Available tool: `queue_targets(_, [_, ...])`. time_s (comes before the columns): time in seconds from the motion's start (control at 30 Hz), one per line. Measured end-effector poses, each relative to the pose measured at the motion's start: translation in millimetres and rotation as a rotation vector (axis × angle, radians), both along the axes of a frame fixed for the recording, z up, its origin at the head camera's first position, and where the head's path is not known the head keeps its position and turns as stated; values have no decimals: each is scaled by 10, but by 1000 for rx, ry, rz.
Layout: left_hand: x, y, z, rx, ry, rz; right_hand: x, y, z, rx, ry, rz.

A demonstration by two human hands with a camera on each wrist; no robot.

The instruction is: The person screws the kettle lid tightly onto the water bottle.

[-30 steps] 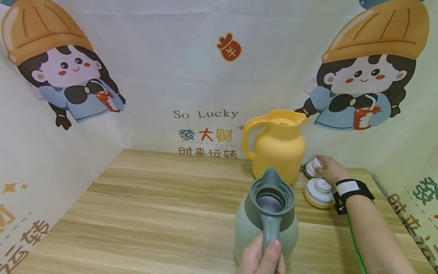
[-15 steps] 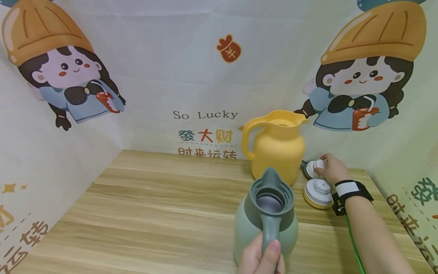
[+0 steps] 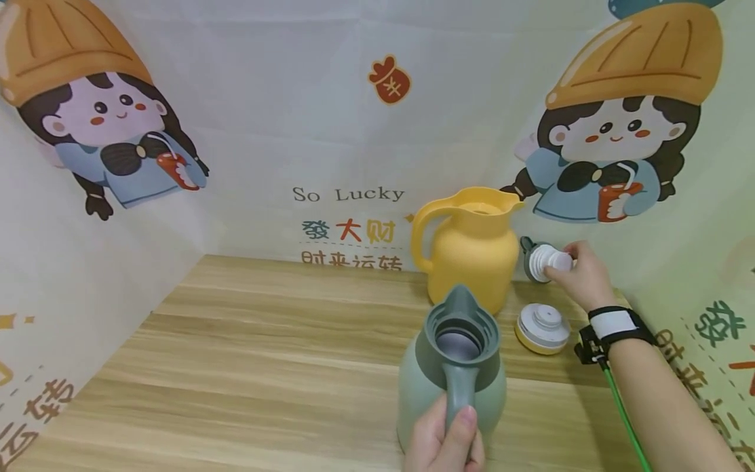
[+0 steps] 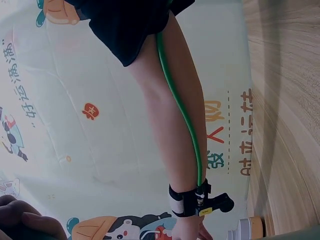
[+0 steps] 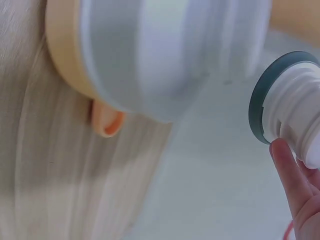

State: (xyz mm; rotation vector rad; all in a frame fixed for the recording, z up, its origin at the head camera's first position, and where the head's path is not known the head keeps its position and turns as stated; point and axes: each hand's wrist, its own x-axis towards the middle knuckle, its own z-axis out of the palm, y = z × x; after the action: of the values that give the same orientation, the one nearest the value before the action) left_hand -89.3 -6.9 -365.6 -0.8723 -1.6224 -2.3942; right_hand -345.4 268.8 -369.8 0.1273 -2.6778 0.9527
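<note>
My left hand (image 3: 445,440) grips the handle of a sage-green thermos jug (image 3: 415,387), which stands upright on the table with its mouth uncovered. In the left wrist view, part of that hand (image 4: 37,225) shows at the lower left corner. My right hand (image 3: 585,278) holds a thermos lid (image 3: 541,262) by its white threaded stopper, just above the table at the back right. The lid's dark green rim is turned away from me, stopper side toward me. Seen from the right wrist, fingers (image 5: 290,170) touch the white stopper of this lid (image 5: 295,110).
A yellow thermos jug (image 3: 474,255), uncovered, stands behind the green one. A yellow-rimmed lid (image 3: 542,331) lies stopper-up on the wooden table (image 3: 265,347), just in front of my right hand. Printed cloth walls (image 3: 265,98) enclose the back and both sides.
My right hand has lifted the green-rimmed lid off the table and tipped it up. The left hand keeps its grip on the green jug. The head view has shifted slightly.
</note>
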Motion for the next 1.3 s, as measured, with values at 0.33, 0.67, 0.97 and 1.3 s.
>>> queue_targets(0.33, [-5, 1, 12, -14, 40, 34, 154, -117, 122, 32, 51, 60])
queue_targets(0.67, [-53, 14, -23, -2, 121, 33, 449, -319, 239, -492, 91, 87])
queue_targets(0.97, [-94, 3, -44, -25, 154, 35, 775, -596, 456, -1356, -51, 528])
queue_targets(1.3, [-33, 5, 31, -67, 50, 43, 874, -649, 456, -1467, -88, 874])
